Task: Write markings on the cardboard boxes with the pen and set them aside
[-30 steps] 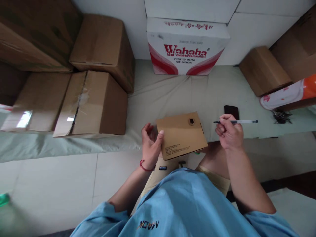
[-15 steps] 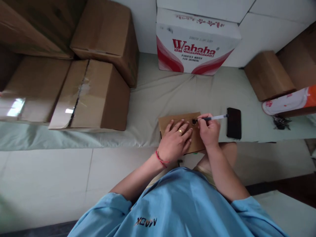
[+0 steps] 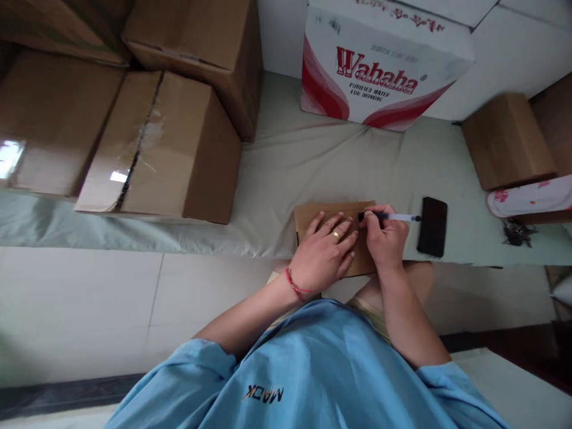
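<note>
My left hand [image 3: 325, 253] lies flat with its fingers spread on a brown cardboard piece [image 3: 305, 214], which rests at the front edge of the cloth-covered surface. A gold ring and a red bracelet are on this hand. My right hand [image 3: 388, 241] is closed around a pen [image 3: 406, 217] with a clear barrel and a dark front part. The pen lies nearly level, its front end over the upper right of the cardboard. A small dark patch shows there, partly hidden by the fingers. Right of this hand lies a black phone [image 3: 433, 226].
Brown cardboard boxes [image 3: 167, 143] are stacked at the left. A white and red Wahaha carton [image 3: 379, 74] stands against the wall. On the right are a smaller brown box [image 3: 507, 143], a white patterned package [image 3: 531, 196] and a bunch of keys [image 3: 517, 233].
The view has tilted and shifted a little. My right hand still grips the pen, and less of the dark patch by its front end shows. My left hand stays on the cardboard.
</note>
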A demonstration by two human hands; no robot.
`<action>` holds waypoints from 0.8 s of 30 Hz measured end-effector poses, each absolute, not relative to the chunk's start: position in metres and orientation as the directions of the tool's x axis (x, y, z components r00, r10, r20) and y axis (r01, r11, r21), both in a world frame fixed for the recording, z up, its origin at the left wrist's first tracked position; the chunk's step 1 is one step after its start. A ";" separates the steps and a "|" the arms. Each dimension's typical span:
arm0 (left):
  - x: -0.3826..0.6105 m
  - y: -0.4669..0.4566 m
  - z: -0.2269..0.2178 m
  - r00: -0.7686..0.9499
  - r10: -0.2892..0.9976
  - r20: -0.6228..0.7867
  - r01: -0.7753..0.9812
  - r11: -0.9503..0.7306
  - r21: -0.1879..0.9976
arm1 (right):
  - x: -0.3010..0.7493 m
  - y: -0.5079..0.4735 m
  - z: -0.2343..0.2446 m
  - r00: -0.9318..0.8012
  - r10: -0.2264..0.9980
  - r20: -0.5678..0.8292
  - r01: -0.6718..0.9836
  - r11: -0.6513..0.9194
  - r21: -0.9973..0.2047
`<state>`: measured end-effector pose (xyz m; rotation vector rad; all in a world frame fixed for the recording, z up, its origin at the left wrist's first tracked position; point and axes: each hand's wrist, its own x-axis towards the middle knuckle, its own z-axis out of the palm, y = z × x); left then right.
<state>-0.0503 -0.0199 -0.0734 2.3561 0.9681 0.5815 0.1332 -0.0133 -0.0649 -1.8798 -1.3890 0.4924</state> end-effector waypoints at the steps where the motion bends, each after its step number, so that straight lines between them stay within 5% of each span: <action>1: -0.050 -0.020 -0.073 0.653 0.732 0.194 0.514 -0.616 0.597 | 0.134 -0.013 -0.065 0.335 0.935 0.119 0.651 -0.139 -0.746; 24: -0.052 -0.020 -0.069 0.665 0.721 0.195 0.560 -0.654 0.508 | 0.138 -0.015 -0.074 0.322 0.927 0.193 0.633 -0.059 -0.771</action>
